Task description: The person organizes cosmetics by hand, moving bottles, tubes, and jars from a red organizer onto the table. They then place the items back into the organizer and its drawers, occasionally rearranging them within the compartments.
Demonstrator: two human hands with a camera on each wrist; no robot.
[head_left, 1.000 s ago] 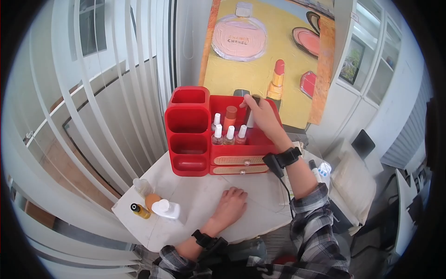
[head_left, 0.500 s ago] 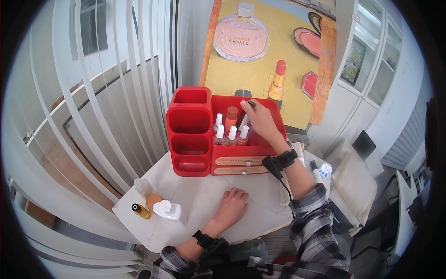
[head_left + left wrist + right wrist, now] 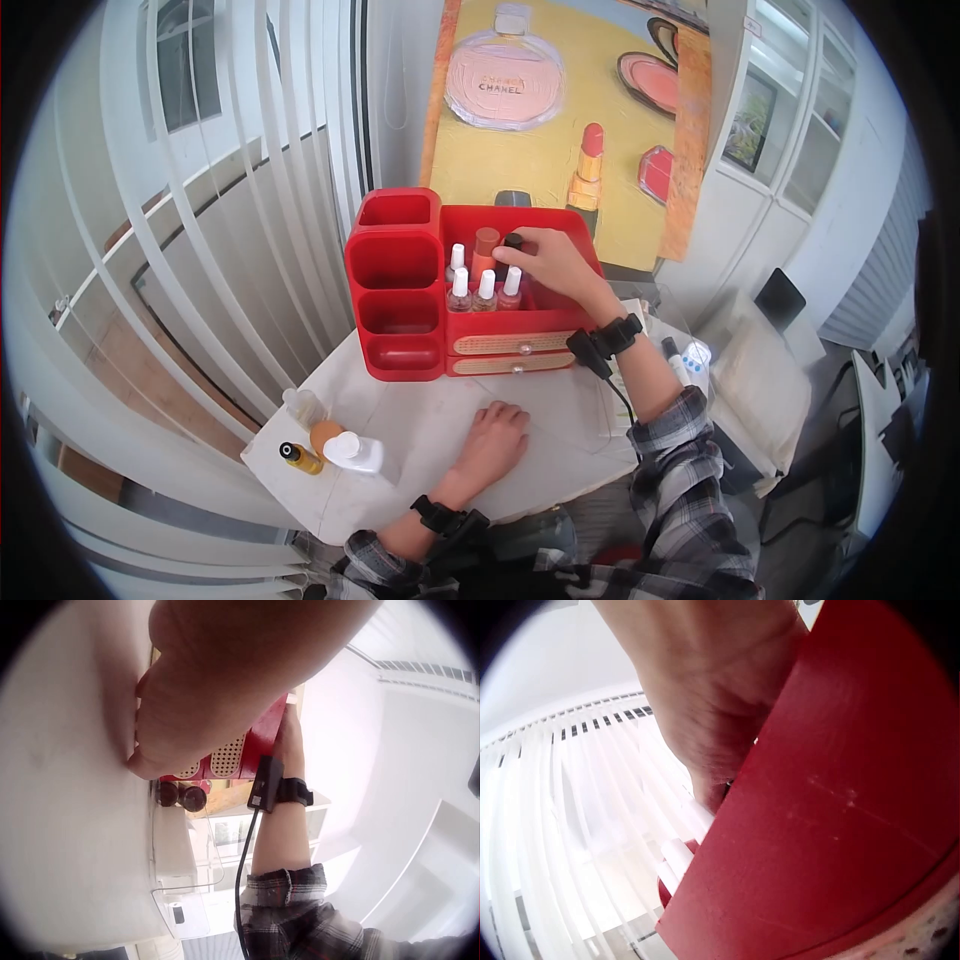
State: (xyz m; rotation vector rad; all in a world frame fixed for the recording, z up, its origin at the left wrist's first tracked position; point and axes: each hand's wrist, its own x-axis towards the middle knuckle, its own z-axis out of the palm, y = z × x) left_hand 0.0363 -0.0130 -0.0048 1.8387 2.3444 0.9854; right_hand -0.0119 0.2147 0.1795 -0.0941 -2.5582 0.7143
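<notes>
My right hand [image 3: 553, 262] reaches into the red organizer [image 3: 510, 322] and pinches a black-capped bottle [image 3: 513, 241] near its top. That bottle stands right beside an orange bottle with a brown cap [image 3: 486, 250], its lower part mostly hidden. Several small white-capped nail polish bottles [image 3: 485, 293] stand in front of them in the same compartment. In the right wrist view the organizer's red wall [image 3: 817, 817] hides my fingertips. My left hand [image 3: 495, 440] rests on the white table in front of the organizer, fingers loosely bent and holding nothing.
On the table's left stand a white bottle [image 3: 354, 453], a yellow bottle with a black cap [image 3: 300, 458] and a clear container [image 3: 303, 408]. White-and-dark tubes [image 3: 676, 360] lie right of the organizer. A cosmetics painting [image 3: 560, 110] stands behind; vertical blinds hang at left.
My right hand has brought the black-capped bottle lower and leftward, tilting it on the way, until it stands close to the orange bottle. The left hand has stayed in place.
</notes>
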